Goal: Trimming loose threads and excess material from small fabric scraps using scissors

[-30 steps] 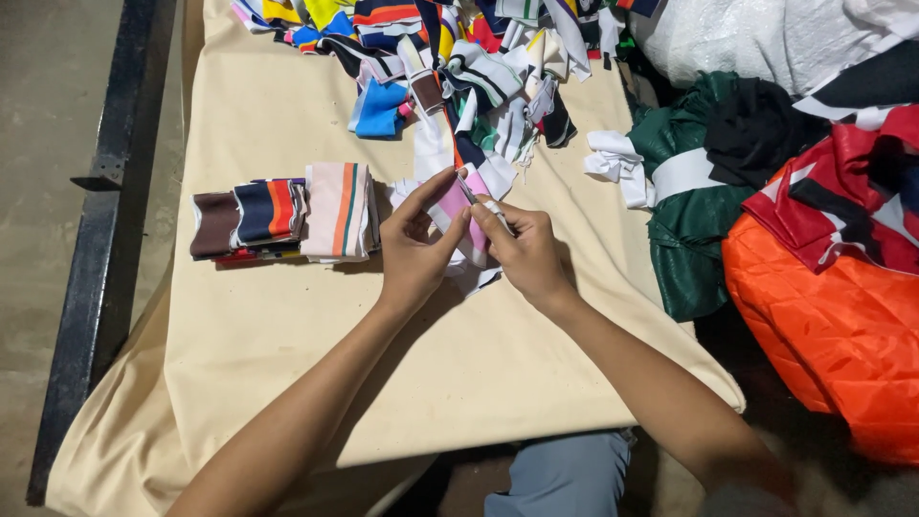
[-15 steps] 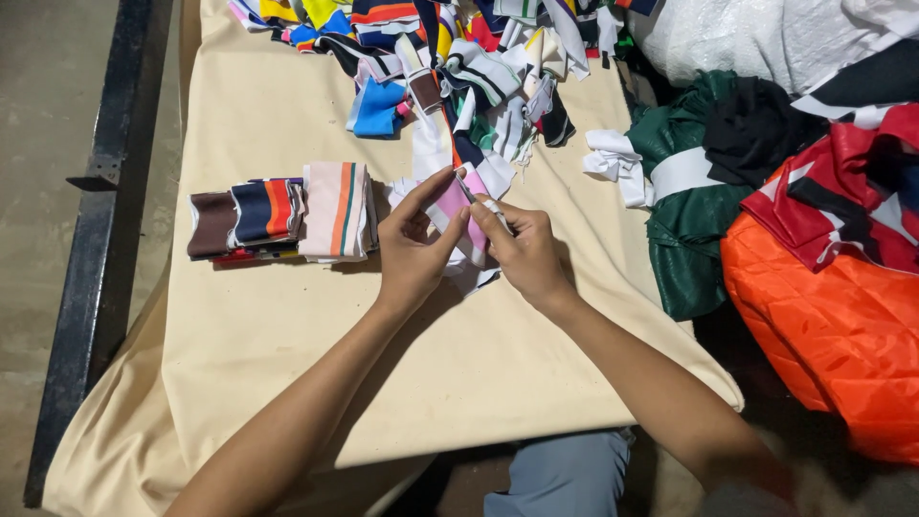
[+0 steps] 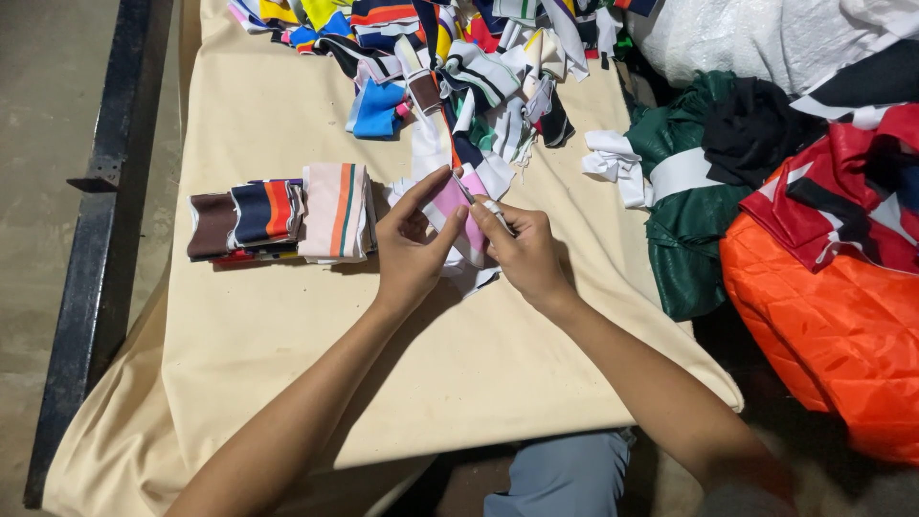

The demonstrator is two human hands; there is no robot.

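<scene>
At the centre of the frame, the left hand (image 3: 412, 251) and right hand (image 3: 525, 257) meet over a cream cloth-covered table (image 3: 287, 383), both pinching a pink and white ribbed fabric strip (image 3: 456, 203) between thumb and fingertips. It looks light, soft and floppy, likely to sag or slip unless gripped near its folded edges and kept flat. Just left of the hands lies a stack of folded striped pieces (image 3: 282, 218). Farther up, at the top centre, a loose heap of mixed coloured strips (image 3: 469, 57) spreads. At the right edge sit bundled garments (image 3: 766, 163) above an orange quilted bag (image 3: 823, 335).
</scene>
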